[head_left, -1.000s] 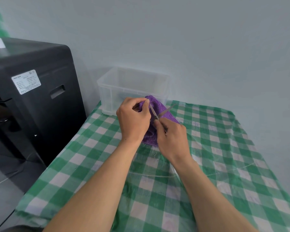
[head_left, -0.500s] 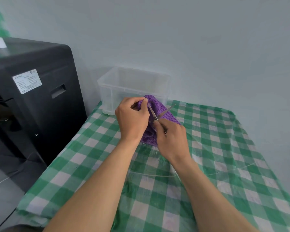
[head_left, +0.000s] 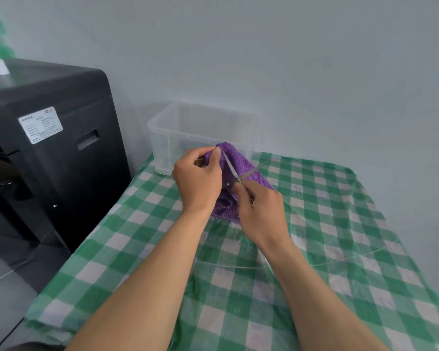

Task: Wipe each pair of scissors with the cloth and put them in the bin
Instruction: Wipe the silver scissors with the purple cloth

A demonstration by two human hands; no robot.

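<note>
The scissors (head_left: pixel 235 178) are held above the tabletop (head_left: pixel 340 224), in front of the bin (head_left: pixel 162 148), with their blades spread apart. The right hand (head_left: pixel 261 214) is clenched round the handle end. The loops themselves are hidden inside the grip, so the exact finger placement cannot be told. From the pivot, one blade runs away from the person and to the left, towards the bin. The other blade angles off to the right over the cloth (head_left: pixel 241 160). The left hand (head_left: pixel 198 181) is raised with its wrist bent and pinches a fold of the purple cloth over the tip of the left-leaning blade, thumb and forefinger closed on it. The rest of the cloth hangs beneath both hands. The step in hand is judged to be wiping; nothing can be made out inside the bin. The bin lies just beyond the hands, nearer the left hand, but the scissors sit in the right, so the drop would fall to the right hand reaching forward and left. The exposed points are a hazard to the pinching fingers (head_left: pixel 217 152).
</note>
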